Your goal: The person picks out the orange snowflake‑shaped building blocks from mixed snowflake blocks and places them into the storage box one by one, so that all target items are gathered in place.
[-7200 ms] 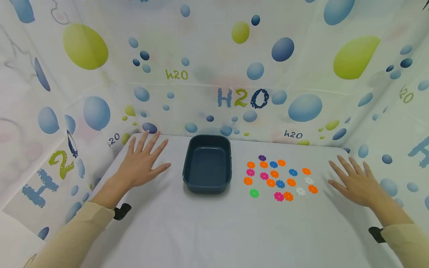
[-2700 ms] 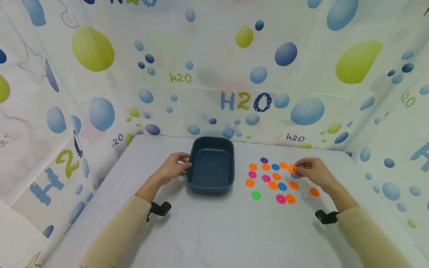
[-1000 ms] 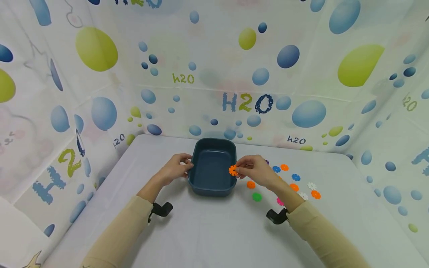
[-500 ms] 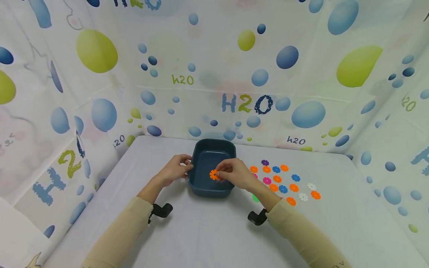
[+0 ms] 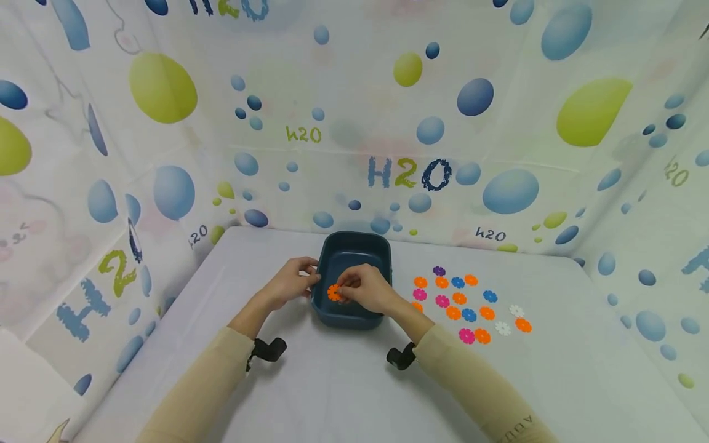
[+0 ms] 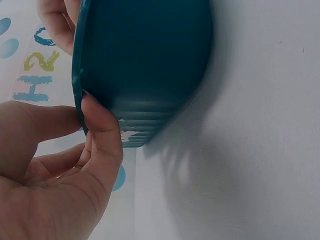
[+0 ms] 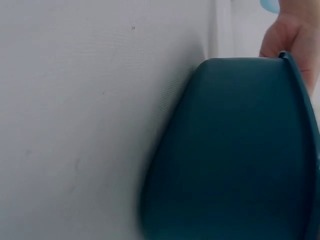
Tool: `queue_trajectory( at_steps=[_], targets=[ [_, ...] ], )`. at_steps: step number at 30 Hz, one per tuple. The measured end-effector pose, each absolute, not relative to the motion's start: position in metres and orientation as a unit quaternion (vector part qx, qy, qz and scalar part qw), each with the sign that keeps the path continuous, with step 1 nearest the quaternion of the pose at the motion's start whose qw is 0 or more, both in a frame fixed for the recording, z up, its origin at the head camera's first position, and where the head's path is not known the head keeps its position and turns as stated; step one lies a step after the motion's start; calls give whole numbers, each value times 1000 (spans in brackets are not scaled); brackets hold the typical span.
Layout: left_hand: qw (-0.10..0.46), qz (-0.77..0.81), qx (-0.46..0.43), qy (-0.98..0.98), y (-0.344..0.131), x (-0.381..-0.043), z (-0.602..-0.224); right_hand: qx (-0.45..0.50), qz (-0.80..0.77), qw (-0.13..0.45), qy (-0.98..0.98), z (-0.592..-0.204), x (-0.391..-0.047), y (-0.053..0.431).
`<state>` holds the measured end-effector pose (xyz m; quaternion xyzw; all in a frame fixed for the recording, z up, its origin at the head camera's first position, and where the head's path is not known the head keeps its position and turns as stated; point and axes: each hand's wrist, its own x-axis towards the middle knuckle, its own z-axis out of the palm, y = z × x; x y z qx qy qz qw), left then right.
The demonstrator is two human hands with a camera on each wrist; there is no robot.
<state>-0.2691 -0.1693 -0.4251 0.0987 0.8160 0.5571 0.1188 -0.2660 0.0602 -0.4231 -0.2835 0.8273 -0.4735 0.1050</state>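
Note:
A dark teal rectangular bin [image 5: 354, 321] stands on the white table. My left hand [image 5: 289, 283] pinches its left rim between thumb and fingers; the left wrist view shows the thumb and fingers on either side of the bin's rim [image 6: 77, 75]. Over the inside of the bin, my right hand [image 5: 365, 288] pinches an orange flower-shaped disc [image 5: 334, 293] with notched edges. In the right wrist view the bin's outer wall [image 7: 235, 150] fills much of the picture, and the right hand and disc are out of sight there.
Right of the bin, several flat flower-shaped discs lie scattered: a purple disc [image 5: 439, 271], a blue disc [image 5: 490, 296], a white disc [image 5: 503, 328], a pink disc [image 5: 467, 335] and an orange disc [image 5: 523, 325] among them. A patterned curtain [image 5: 332, 80] rises behind the table.
My right hand has picked up the orange disc from the scattered ones and carried it left over the bin. My left hand came to the bin's rim earlier and has stayed there.

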Motion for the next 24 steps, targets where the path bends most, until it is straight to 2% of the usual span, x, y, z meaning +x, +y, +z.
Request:
queue_trajectory(
  at_steps=[18,24],
  targets=[
    [114,549,98,822,-167,-267,-423,-244,-436,169,850,-442,-291,44],
    [109,542,96,828,-168,-265,-422,-252,-400,165,866,-442,-292,38]
  ],
)
